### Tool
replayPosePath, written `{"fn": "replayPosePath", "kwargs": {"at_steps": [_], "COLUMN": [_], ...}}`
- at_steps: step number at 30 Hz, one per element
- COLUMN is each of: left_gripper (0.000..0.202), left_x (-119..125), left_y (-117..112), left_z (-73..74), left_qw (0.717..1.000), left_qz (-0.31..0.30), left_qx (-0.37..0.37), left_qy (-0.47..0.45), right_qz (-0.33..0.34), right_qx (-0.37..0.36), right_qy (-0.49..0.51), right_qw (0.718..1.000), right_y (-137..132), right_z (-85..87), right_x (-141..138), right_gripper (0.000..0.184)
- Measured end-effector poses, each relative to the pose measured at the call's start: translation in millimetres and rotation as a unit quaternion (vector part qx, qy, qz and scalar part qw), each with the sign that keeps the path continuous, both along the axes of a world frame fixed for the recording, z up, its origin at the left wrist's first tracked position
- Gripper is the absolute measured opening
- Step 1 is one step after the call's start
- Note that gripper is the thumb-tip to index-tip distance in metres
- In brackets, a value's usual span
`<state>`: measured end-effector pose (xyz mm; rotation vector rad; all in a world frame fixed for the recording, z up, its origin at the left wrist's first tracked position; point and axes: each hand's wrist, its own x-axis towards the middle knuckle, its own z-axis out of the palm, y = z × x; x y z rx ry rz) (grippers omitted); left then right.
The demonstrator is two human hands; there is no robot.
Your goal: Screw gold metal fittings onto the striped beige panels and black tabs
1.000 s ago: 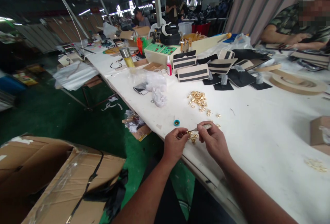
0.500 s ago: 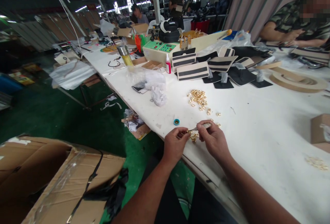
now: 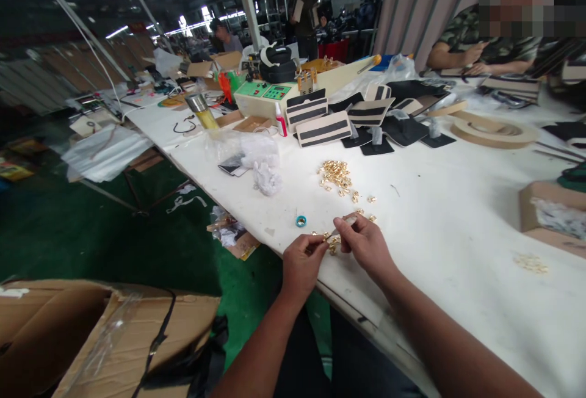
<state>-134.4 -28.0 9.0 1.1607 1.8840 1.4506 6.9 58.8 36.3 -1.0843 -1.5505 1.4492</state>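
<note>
My left hand point(image 3: 303, 262) pinches a small gold metal fitting near the table's front edge; the fingertips hide most of it. In my right hand point(image 3: 365, 243) is a slim tool with a pale handle point(image 3: 350, 220), its thin metal tip pointing at the fitting. Beneath and between the hands lie a few loose gold fittings point(image 3: 334, 246). A small blue-rimmed round cap point(image 3: 301, 221) rests just beyond my left hand. Farther back is a heap of gold fittings point(image 3: 336, 173), with several strays trailing toward my right hand.
Beige panels with black strips point(image 3: 324, 129) lie behind the heap, near a green-panelled machine point(image 3: 263, 91). Crumpled plastic point(image 3: 267, 179) sits to the left, a tape roll point(image 3: 492, 132) and a box point(image 3: 556, 215) to the right. A large carton point(image 3: 183, 318) stands lower left. A co-worker point(image 3: 485, 50) sits across.
The view has turned a little to the right, so the table's things sit farther left. Both hands keep their hold, close together over the loose fittings.
</note>
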Motion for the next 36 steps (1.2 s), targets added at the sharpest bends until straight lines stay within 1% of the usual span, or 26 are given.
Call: {"fn": "replayPosePath", "kwargs": {"at_steps": [3,7,9,11,13,15,18,21,23,24,27,29,31,33,36], "left_gripper": [0.012,0.015,0.013,0.01,0.012,0.017,0.02,0.024,0.027,0.027,0.02,0.02,0.021,0.02,0.017], "left_x": [0,-1,-2,-3,-2,2,13,28,37,41,47,47,44,42,40], "left_y": [1,3,4,6,10,17,38,68,89,99,120,127,131,132,127], "left_z": [0.9,2.8,3.0,4.7,9.6,18.4,34.4,45.1,47.4,47.5,45.6,43.7,41.3,38.0,32.0], "left_qw": [1.0,0.999,0.997,0.991,0.982,0.969,0.944,0.896,0.864,0.852,0.837,0.836,0.843,0.86,0.899], "left_qz": [-0.005,-0.001,-0.014,-0.041,-0.064,-0.074,-0.1,-0.171,-0.216,-0.234,-0.27,-0.285,-0.292,-0.289,-0.262], "left_qx": [-0.002,-0.009,-0.004,-0.006,-0.017,-0.031,-0.052,-0.093,-0.12,-0.131,-0.153,-0.163,-0.164,-0.156,-0.128], "left_qy": [0.011,0.039,0.078,0.126,0.179,0.233,0.31,0.399,0.439,0.449,0.45,0.441,0.421,0.391,0.327], "right_qz": [-0.027,-0.12,-0.16,-0.193,-0.219,-0.234,-0.238,-0.232,-0.23,-0.231,-0.236,-0.237,-0.235,-0.23,-0.232], "right_qx": [-0.044,-0.082,-0.097,-0.112,-0.127,-0.136,-0.139,-0.138,-0.138,-0.139,-0.142,-0.143,-0.145,-0.15,-0.152], "right_qy": [0.073,0.162,0.201,0.239,0.27,0.29,0.313,0.334,0.343,0.346,0.354,0.359,0.361,0.362,0.36], "right_qw": [0.996,0.976,0.962,0.945,0.929,0.918,0.909,0.903,0.9,0.899,0.894,0.891,0.89,0.891,0.891], "right_y": [7,26,38,48,55,59,62,64,65,66,69,70,70,69,66], "right_z": [-2.0,-3.6,-0.9,4.6,11.1,16.2,18.7,16.2,14.1,13.3,12.5,12.9,13.4,13.9,14.6], "right_x": [2,14,24,34,44,49,52,52,52,52,54,54,53,51,50], "right_gripper": [0.05,0.046,0.045,0.043,0.04,0.037,0.033,0.034,0.036,0.037,0.037,0.038,0.04,0.04,0.038]}}
